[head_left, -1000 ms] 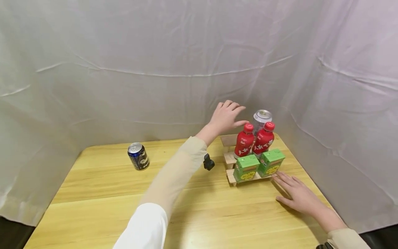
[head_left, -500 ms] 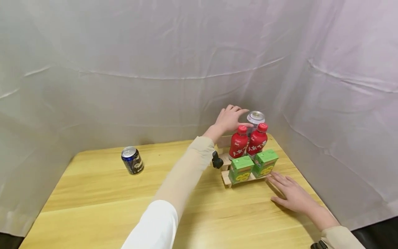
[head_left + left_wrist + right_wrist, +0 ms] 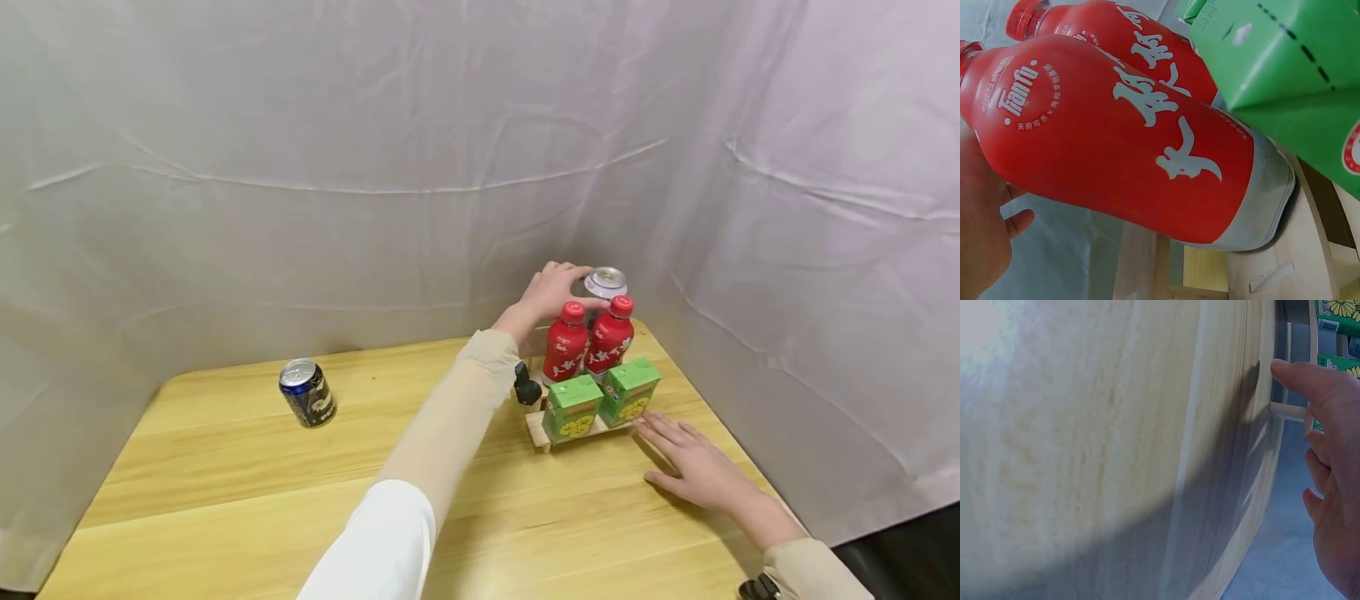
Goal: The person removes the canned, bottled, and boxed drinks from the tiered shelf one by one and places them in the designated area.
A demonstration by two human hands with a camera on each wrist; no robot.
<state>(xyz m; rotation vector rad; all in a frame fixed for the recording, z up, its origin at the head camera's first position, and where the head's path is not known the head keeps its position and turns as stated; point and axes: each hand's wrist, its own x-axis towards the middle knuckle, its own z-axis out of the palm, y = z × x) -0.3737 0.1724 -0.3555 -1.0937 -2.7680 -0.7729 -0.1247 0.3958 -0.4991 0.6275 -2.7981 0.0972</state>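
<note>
At the back of a small stepped wooden rack (image 3: 537,428), a silver-topped drink can (image 3: 606,280) stands upright. My left hand (image 3: 550,293) grips this can, thumb across its front and fingers round the far left side. Two red-capped bottles stand on the step before it, a left bottle (image 3: 565,345) and a right bottle (image 3: 611,337); the left one (image 3: 1116,137) hides much of the hand in the left wrist view. Along the front step are two green drink cartons (image 3: 572,408). My right hand (image 3: 693,468) lies with extended fingers, fingertips right at the rack's front right corner.
A dark blue can (image 3: 308,395) stands apart on the left of the wooden table (image 3: 247,492). Grey curtains (image 3: 375,250) hang close behind the table and along its right side. A black wrist camera (image 3: 527,386) sits beside the rack's left end.
My left hand has moved right and down from above the bottles to the silver-topped can and closed round it. The right hand keeps its place by the rack; the head view has shifted slightly.
</note>
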